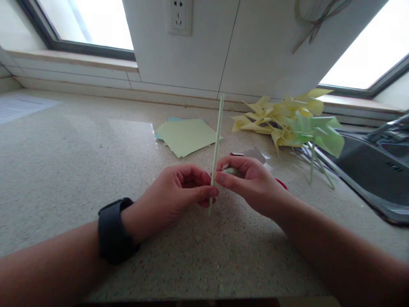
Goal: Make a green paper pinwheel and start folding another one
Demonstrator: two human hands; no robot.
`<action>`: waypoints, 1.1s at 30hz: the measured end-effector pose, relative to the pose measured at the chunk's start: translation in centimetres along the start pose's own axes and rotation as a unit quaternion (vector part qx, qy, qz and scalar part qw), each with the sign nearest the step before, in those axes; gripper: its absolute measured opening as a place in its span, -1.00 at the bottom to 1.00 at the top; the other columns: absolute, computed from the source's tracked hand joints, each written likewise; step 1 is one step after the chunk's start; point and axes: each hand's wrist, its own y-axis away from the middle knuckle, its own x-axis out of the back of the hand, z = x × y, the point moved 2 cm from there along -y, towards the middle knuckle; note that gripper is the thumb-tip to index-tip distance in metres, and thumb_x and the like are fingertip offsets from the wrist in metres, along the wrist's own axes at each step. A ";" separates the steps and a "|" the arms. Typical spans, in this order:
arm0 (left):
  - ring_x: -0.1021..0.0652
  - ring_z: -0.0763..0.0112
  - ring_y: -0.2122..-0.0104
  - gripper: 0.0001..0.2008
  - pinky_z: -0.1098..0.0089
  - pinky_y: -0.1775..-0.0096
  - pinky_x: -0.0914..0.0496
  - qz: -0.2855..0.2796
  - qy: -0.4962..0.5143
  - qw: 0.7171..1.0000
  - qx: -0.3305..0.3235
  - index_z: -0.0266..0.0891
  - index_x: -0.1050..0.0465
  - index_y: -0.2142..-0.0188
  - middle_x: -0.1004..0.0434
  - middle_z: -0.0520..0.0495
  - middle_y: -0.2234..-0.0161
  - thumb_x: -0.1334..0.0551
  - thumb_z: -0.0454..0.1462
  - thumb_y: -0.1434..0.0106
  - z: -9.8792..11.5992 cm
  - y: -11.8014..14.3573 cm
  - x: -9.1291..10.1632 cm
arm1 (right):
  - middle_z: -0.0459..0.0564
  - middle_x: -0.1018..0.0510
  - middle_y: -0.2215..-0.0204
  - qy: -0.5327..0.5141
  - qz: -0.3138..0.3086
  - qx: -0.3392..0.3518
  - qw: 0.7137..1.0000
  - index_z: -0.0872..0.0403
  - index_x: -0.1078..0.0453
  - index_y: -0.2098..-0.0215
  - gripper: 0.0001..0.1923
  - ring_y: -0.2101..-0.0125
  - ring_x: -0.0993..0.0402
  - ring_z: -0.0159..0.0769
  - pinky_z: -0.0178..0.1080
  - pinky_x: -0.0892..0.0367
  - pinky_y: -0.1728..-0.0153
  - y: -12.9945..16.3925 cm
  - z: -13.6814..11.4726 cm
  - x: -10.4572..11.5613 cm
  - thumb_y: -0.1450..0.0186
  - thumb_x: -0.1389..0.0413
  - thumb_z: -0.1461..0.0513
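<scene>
A thin, pale green plastic straw, smooth and straight, stands nearly upright above the middle of the speckled beige stone countertop. Its long axis runs vertical with a slight lean; the top end points up toward the wall, the lower end hangs just clear of the counter surface.

The left hand pinches the straw near its lower end, thumb and forefinger closed on it, the other fingers curled in. A black matte wristband sits on that wrist. The right hand meets the straw just above, fingertips pressed together against it; a small pale object lies inside the curled fingers, too hidden to identify.

Behind the hands, toward the back edge of the counter, lies a loose stack of flat, square light green paper sheets. At the back right, a heap of folded yellow and green paper pinwheels on straw stems lies close to the dark metal sink at the right edge. A white wall socket is mounted above.
</scene>
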 end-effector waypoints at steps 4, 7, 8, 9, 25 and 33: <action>-0.54 0.51 0.44 -0.87 0.48 0.33 -0.44 -0.003 -0.020 1.000 -0.003 -0.32 -0.55 0.32 -0.59 0.02 0.44 -0.41 -0.28 -0.20 0.1 0.1 0.0 | -0.15 -0.51 0.47 0.013 0.001 0.019 1.000 0.06 -0.47 0.34 -0.88 0.44 -0.40 -0.40 -0.32 -0.34 0.38 0.0 0.0 0.2 -0.22 -0.26 0.18; -0.54 0.52 0.44 -0.88 0.49 0.32 -0.43 -0.010 -0.013 1.000 -0.002 -0.30 -0.56 0.32 -0.60 0.02 0.43 -0.40 -0.27 -0.22 0.1 0.2 0.0 | -0.13 -0.54 0.42 0.032 -0.005 0.040 0.999 0.07 -0.47 0.30 -0.87 0.40 -0.44 -0.38 -0.29 -0.37 0.32 0.0 -0.2 0.4 -0.26 -0.24 0.17; -0.54 0.52 0.43 -0.88 0.50 0.32 -0.43 -0.014 -0.012 1.000 0.000 -0.29 -0.56 0.31 -0.60 0.02 0.42 -0.40 -0.27 -0.23 0.0 0.2 0.0 | -0.12 -0.55 0.41 0.036 -0.013 0.045 0.998 0.07 -0.48 0.28 -0.88 0.39 -0.46 -0.37 -0.29 -0.38 0.31 0.0 -0.3 0.4 -0.28 -0.23 0.17; -0.54 0.52 0.42 -0.88 0.50 0.31 -0.43 -0.019 -0.014 1.000 0.003 -0.29 -0.57 0.30 -0.61 0.01 0.40 -0.39 -0.26 -0.25 0.0 0.2 0.0 | -0.11 -0.57 0.41 0.040 -0.024 0.049 0.998 0.08 -0.49 0.27 -0.88 0.38 -0.48 -0.37 -0.28 -0.39 0.30 0.0 -0.4 0.4 -0.30 -0.21 0.18; -0.45 0.52 0.41 -0.88 0.50 0.32 -0.35 -0.071 -0.006 0.997 -0.014 -0.30 -0.56 0.27 -0.56 -0.01 0.38 -0.30 -0.26 -0.33 -0.2 0.0 0.1 | -0.03 -0.59 0.31 -0.011 -0.092 0.066 0.993 0.07 -0.51 0.17 -0.85 0.30 -0.53 -0.29 -0.18 -0.46 0.22 0.1 0.0 0.8 -0.37 -0.18 0.17; -0.48 0.50 0.39 -0.86 0.46 0.28 -0.38 -0.077 -0.004 0.997 0.000 -0.27 -0.57 0.23 -0.58 -0.01 0.35 -0.32 -0.22 -0.31 -0.4 0.0 0.1 | -0.07 -0.53 0.35 0.073 -0.061 0.098 0.991 0.04 -0.51 0.27 -0.86 0.29 -0.47 -0.29 -0.20 -0.39 0.22 0.1 -0.3 1.1 -0.34 -0.21 0.14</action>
